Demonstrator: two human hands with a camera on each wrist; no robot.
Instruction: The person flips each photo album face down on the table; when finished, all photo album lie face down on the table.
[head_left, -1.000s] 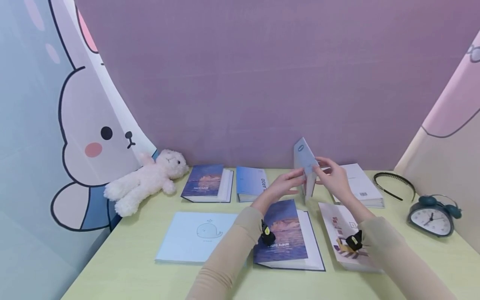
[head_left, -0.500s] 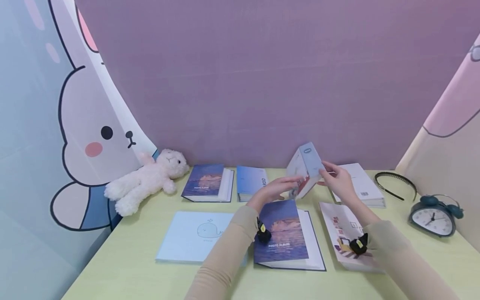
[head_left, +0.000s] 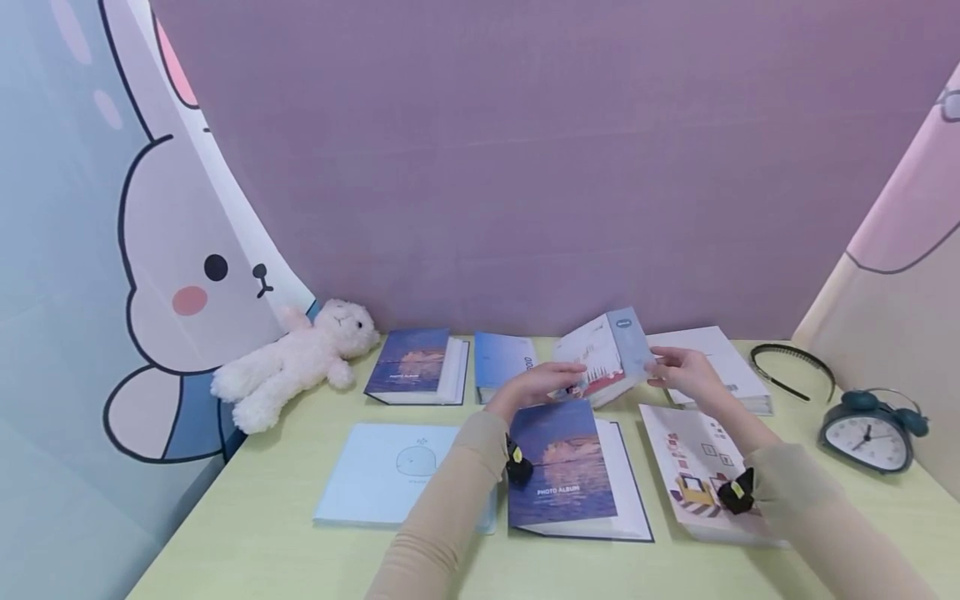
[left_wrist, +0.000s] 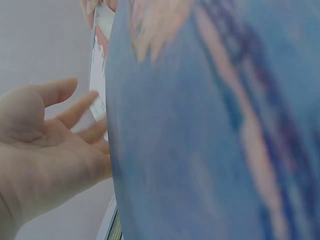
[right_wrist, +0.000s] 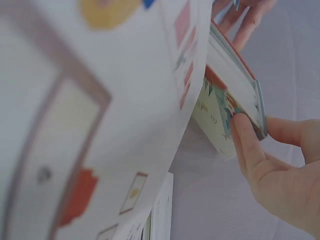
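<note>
A small thick white-and-blue photo album (head_left: 592,348) with a red picture along its lower cover is held tilted at the back of the table. My right hand (head_left: 688,375) pinches the spine-side corner; in the right wrist view the thumb and fingers of this hand (right_wrist: 285,175) squeeze the album (right_wrist: 235,75) by its edge. My left hand (head_left: 534,385) rests its extended fingers against the cover's lower left. In the left wrist view that hand (left_wrist: 50,140) is spread, palm showing, with some fingertips hidden behind a purple-blue cover (left_wrist: 175,140).
Around lie a sunset photo album (head_left: 566,475), another sunset album (head_left: 408,367), a blue album (head_left: 498,362), a whale album (head_left: 375,475), a white album (head_left: 701,354) and a room-print album (head_left: 675,475). A plush toy (head_left: 300,358), headband (head_left: 795,358) and alarm clock (head_left: 866,437) flank them.
The album has turned from standing edge-on to leaning back, its front cover now facing up. It has sunk toward the table, with the left hand shifting left and the right hand slightly right.
</note>
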